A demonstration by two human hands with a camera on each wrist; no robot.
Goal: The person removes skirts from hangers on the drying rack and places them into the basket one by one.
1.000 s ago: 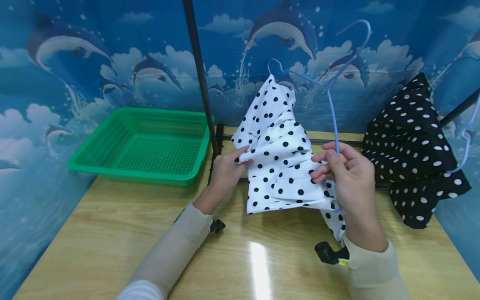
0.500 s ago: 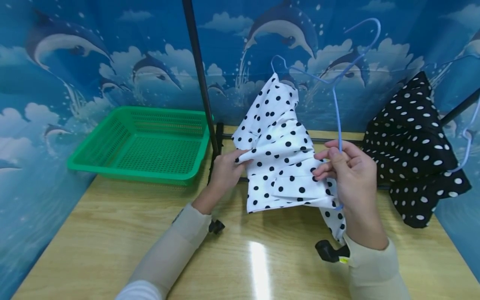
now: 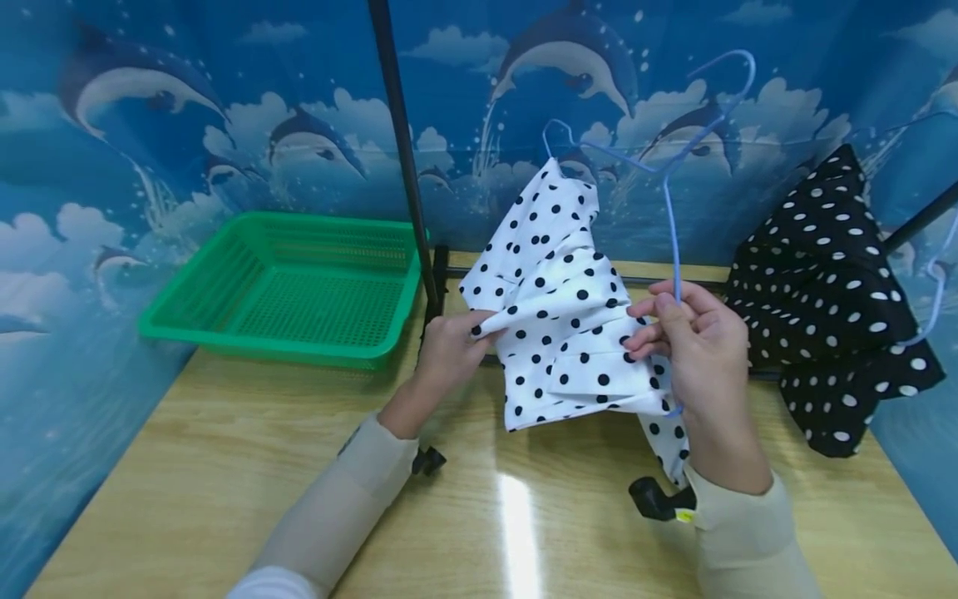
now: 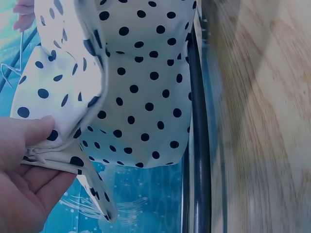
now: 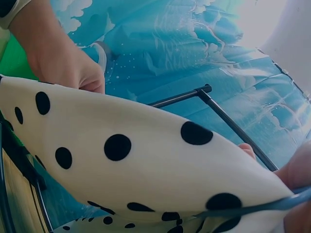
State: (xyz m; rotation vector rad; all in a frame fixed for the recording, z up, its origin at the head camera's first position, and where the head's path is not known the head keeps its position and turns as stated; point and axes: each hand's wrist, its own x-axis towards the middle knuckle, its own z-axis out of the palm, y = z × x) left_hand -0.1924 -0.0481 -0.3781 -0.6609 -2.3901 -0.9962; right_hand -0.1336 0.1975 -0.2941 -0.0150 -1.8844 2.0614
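A white garment with black polka dots (image 3: pixel 554 308) hangs part-way on a light blue wire hanger (image 3: pixel 674 241). One end of the hanger sticks up through the garment's top corner, and its hook points up at the right. My left hand (image 3: pixel 452 349) pinches a fold at the garment's left side; in the left wrist view the thumb of the left hand (image 4: pixel 24 167) lies over the cloth with fingers beneath. My right hand (image 3: pixel 707 358) holds the hanger's right arm between thumb and fingers, fingertips against the cloth. Stretched cloth (image 5: pixel 87 131) spans the right wrist view.
A green plastic basket (image 3: pixel 374 358) stands at the back left of the wooden table (image 3: pixel 262 466). Behind the garment runs a black rack frame with an upright pole (image 3: pixel 400 133). A black garment with white dots (image 3: pixel 823 291) hangs on another hanger (image 3: pixel 931 299) at the right.
The hanger and right hand have shifted slightly right. My left hand has dipped a little with its fold of cloth, and the garment's lower left corner has moved right.
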